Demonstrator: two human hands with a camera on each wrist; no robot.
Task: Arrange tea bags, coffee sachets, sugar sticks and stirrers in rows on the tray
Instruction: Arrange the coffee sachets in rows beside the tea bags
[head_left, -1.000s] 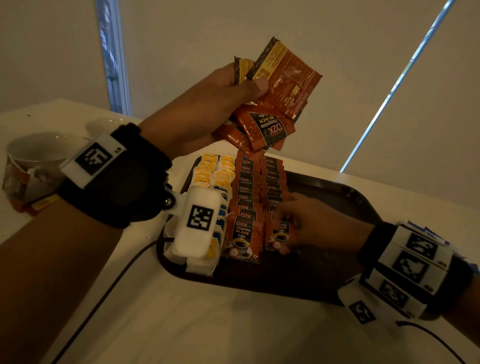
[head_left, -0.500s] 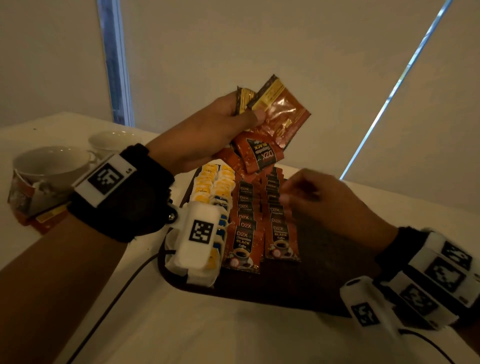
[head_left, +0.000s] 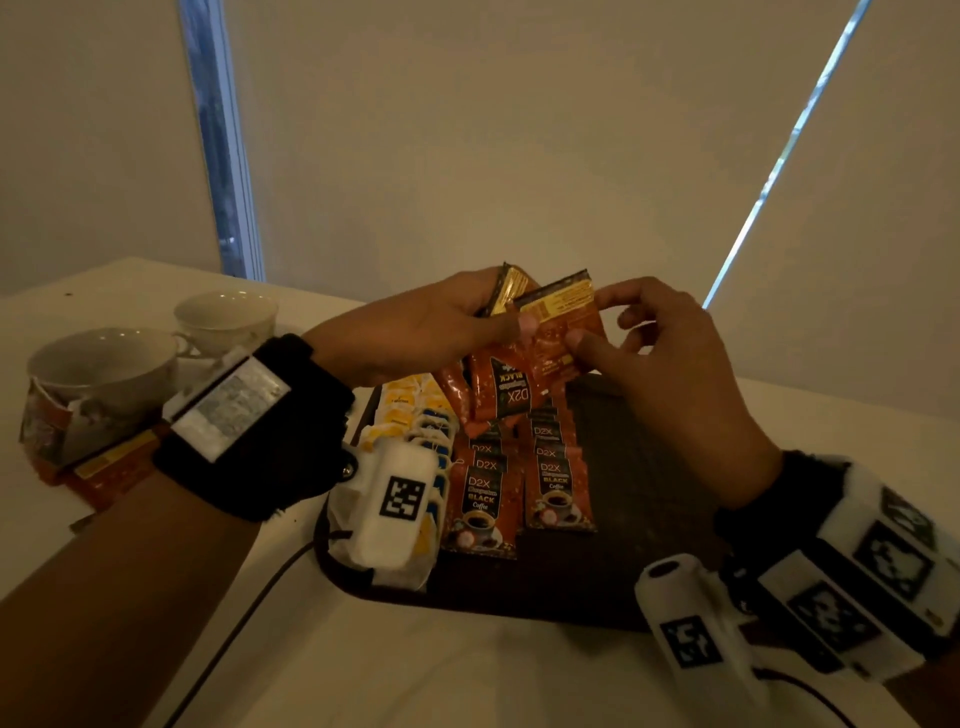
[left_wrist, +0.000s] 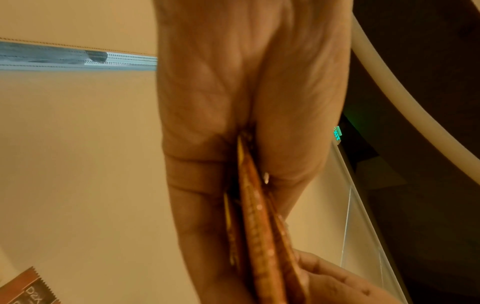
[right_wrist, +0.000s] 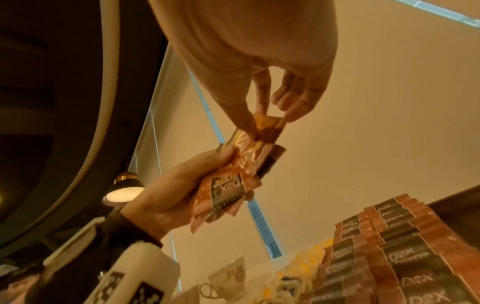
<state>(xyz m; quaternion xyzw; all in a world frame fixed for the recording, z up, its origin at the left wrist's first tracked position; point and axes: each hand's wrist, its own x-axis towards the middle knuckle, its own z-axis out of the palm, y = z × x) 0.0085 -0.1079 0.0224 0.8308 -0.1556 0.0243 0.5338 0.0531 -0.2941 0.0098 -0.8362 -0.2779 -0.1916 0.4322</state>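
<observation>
My left hand (head_left: 441, 322) holds a fan of orange coffee sachets (head_left: 501, 384) above the far end of the dark tray (head_left: 634, 467). My right hand (head_left: 597, 322) pinches the top corner of the front sachet (head_left: 563, 322) between thumb and forefinger. In the right wrist view that pinch (right_wrist: 267, 125) sits above the left hand's bundle (right_wrist: 228, 185). On the tray lie two rows of coffee sachets (head_left: 519, 483) and, to their left, rows of yellow and blue tea bags (head_left: 410, 415). The left wrist view shows the sachets (left_wrist: 257, 226) edge-on between palm and fingers.
Two white cups (head_left: 104, 364) stand at the left on the pale table (head_left: 467, 675), beside torn orange packaging (head_left: 104, 467). A cable (head_left: 244, 613) runs over the table near the tray's left corner. The tray's right half is bare.
My right hand left the sachet rows on the tray, rose, and now pinches the front sachet of the bundle. My left hand lowered the bundle toward the tray.
</observation>
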